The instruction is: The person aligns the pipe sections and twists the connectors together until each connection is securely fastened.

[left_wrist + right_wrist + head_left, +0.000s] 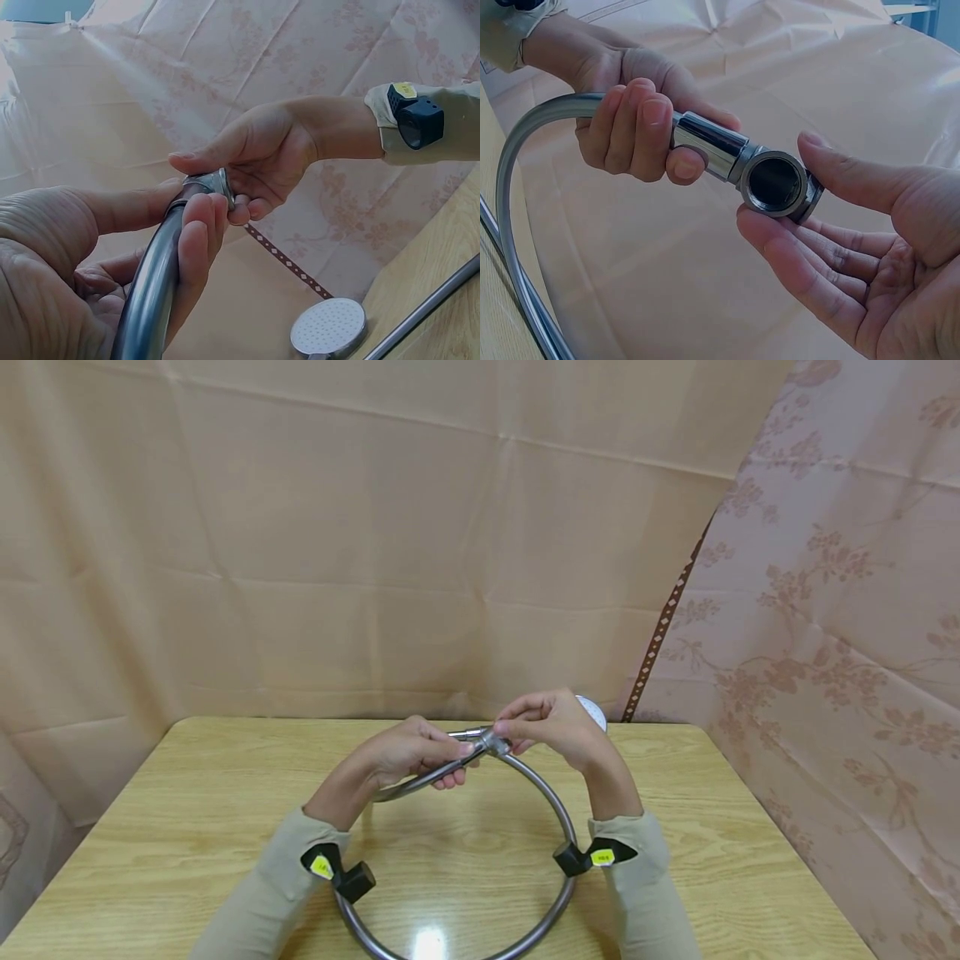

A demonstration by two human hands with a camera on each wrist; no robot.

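Observation:
My left hand (416, 752) grips the chrome end (709, 142) of a grey metal shower hose (154, 277). Attached at that end is a metal fitting (774, 184) with a round threaded opening, facing the camera in the right wrist view. My right hand (855, 240) pinches the fitting between thumb and fingers. The hose loops down over the table toward me. Behind the right hand a round shower head (328, 326) lies with its pale, dotted face showing; its handle is mostly hidden.
The wooden table (660, 793) spans the area under both hands. Beige cloth (360, 527) hangs behind its back edge, and a pink flowered cloth (840, 627) hangs along the right. A chrome tube (468, 733) shows just behind the hands.

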